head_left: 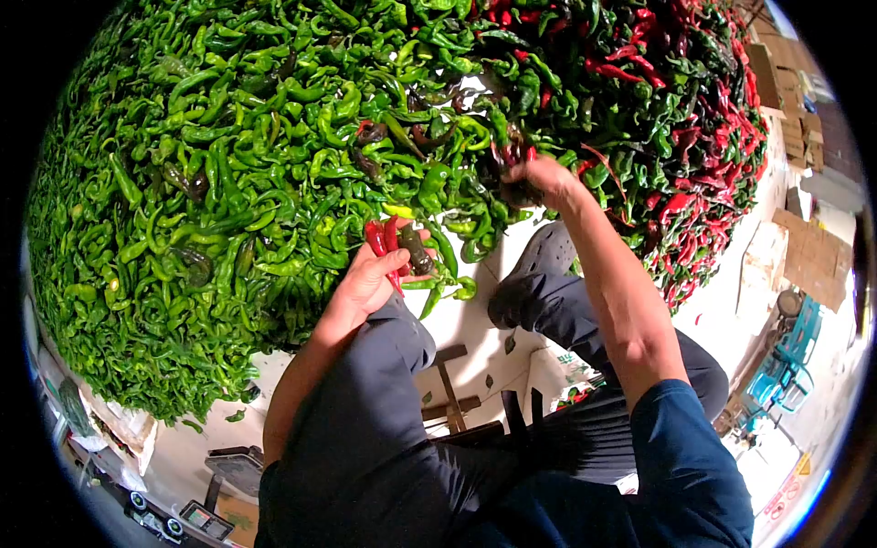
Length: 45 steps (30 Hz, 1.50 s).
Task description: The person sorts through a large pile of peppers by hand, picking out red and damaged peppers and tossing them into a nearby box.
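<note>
Okay, left hand [368, 277] sits just off centre toward 9 o'clock, palm turned up, thumb pressing a few red peppers [377, 239] against the fingers, tips pointing roughly to 12. One dark pepper [417, 250] lies along the same fingers, on the 3 o'clock side of the red ones. Right hand [546, 175] is at 1 to 2 o'clock, forearm coming up from 4, fingers bent down at the dark peppers [517, 194] on the heap's near edge. Blurry there; cannot tell if it is pinching them or only touching.

Green heap [228, 183] fills 9 to 12 o'clock, mostly green peppers, some dark ones mixed in. Mixed heap [630, 73] runs 1 to 3 o'clock: red, dark and green together. Both heaps meet near 12 to 1, above the hands. Pale floor [470, 320] shows between the heaps and the legs.

Person is seated, dark trousers [365, 402], knees bent, dark shoe [546, 248] just under the right hand toward 3. White sack [557, 370] at 4 o'clock beside the leg, partly hidden, some red showing in it. Farther out: flattened cardboard [813, 260] at 3, blue metal frame [795, 352] between 3 and 4, small dark stand [237, 468] at 7 to 8.
</note>
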Each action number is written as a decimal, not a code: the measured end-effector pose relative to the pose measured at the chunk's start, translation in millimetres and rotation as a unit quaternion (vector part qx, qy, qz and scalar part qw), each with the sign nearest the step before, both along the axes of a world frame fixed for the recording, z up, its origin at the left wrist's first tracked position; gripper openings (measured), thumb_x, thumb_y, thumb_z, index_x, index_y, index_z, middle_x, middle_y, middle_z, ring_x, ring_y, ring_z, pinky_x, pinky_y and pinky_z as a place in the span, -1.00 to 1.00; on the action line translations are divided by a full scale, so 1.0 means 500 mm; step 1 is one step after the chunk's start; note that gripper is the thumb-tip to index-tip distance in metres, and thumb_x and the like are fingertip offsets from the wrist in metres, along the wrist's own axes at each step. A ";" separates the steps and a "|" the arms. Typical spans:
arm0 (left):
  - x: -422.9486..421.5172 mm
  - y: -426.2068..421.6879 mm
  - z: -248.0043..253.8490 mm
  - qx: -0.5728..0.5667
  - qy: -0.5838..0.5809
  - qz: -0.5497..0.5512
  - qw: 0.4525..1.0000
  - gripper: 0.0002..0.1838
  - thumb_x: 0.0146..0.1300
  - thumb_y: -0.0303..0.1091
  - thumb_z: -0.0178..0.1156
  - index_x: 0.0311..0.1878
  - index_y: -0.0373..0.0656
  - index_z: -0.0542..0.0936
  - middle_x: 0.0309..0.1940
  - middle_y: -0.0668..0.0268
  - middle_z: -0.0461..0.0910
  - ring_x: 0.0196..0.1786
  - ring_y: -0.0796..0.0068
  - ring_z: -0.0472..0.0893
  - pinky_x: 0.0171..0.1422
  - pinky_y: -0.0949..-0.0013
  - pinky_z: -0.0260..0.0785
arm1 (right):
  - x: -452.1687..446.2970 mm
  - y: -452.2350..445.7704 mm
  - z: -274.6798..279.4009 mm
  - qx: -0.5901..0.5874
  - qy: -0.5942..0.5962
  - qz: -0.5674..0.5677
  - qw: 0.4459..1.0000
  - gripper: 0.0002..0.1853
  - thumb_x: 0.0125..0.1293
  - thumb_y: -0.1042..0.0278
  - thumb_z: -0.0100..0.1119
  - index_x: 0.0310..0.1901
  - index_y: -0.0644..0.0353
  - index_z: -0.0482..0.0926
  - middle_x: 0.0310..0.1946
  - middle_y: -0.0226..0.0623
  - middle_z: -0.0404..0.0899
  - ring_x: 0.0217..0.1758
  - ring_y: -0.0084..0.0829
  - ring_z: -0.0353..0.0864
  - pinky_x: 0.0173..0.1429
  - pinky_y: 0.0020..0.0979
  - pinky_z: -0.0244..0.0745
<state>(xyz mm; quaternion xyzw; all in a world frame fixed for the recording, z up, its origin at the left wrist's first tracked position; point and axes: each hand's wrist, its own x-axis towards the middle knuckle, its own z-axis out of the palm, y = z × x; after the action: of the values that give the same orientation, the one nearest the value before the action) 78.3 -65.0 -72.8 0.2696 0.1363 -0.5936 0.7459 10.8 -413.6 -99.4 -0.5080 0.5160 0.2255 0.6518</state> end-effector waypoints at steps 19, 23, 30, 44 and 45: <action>0.018 0.090 -0.037 0.056 -0.156 0.074 0.983 -0.28 0.29 -0.25 0.35 0.43 -0.13 0.23 0.26 0.13 0.47 0.29 0.03 0.53 0.32 -0.11 0.45 | -0.034 0.380 0.083 -0.041 -0.293 0.209 0.932 -0.67 0.01 0.47 0.42 -0.12 0.18 0.68 -0.26 -0.18 0.71 -0.21 -0.35 0.65 0.02 -0.29 0.55; -0.002 0.066 -0.013 0.060 -0.248 0.045 0.966 0.02 0.03 -0.10 0.59 0.47 -0.14 0.20 0.26 0.33 0.43 0.23 0.41 0.50 0.35 0.21 0.36 | 0.004 0.456 0.179 -0.255 -0.197 0.284 0.903 -0.67 0.08 0.38 0.27 -0.11 0.29 0.52 -0.23 0.04 0.55 -0.12 0.09 0.59 0.02 0.02 0.53; 0.009 0.039 0.059 0.122 -0.194 0.141 0.963 0.05 -0.04 -0.14 0.61 0.46 -0.23 0.23 0.24 0.35 0.44 0.23 0.46 0.49 0.37 0.29 0.35 | 0.068 0.503 0.244 -0.354 -0.187 0.356 0.844 -0.52 0.11 0.24 0.33 -0.03 0.31 0.40 -0.09 0.07 0.44 -0.03 0.11 0.58 -0.03 0.01 0.60; 0.042 0.106 0.009 0.036 -0.090 0.099 0.990 -0.22 0.00 -0.27 0.33 0.36 -0.03 0.33 0.18 0.09 0.51 0.15 0.11 0.59 0.08 0.12 0.54 | 0.006 0.171 0.156 -0.330 -0.060 0.463 0.821 -0.23 0.20 0.18 0.30 0.46 0.03 0.26 0.25 0.00 0.48 0.28 -0.01 0.51 0.31 -0.11 0.45; 0.041 0.103 0.008 0.018 -0.089 0.097 0.991 -0.20 -0.01 -0.22 0.38 0.37 -0.02 0.33 0.16 0.11 0.52 0.12 0.12 0.60 -0.04 0.17 0.57 | -0.010 0.145 0.120 -0.485 -0.043 0.470 0.736 -0.20 0.16 0.33 0.26 0.48 -0.08 0.25 0.21 -0.01 0.49 0.27 -0.05 0.51 0.27 -0.11 0.47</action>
<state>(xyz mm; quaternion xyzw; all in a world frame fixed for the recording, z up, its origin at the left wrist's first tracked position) 98.9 -13.3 -68.6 0.3205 0.1057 -0.4893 0.8041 5.8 -341.2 -39.2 -0.9423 0.2225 0.2006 0.1495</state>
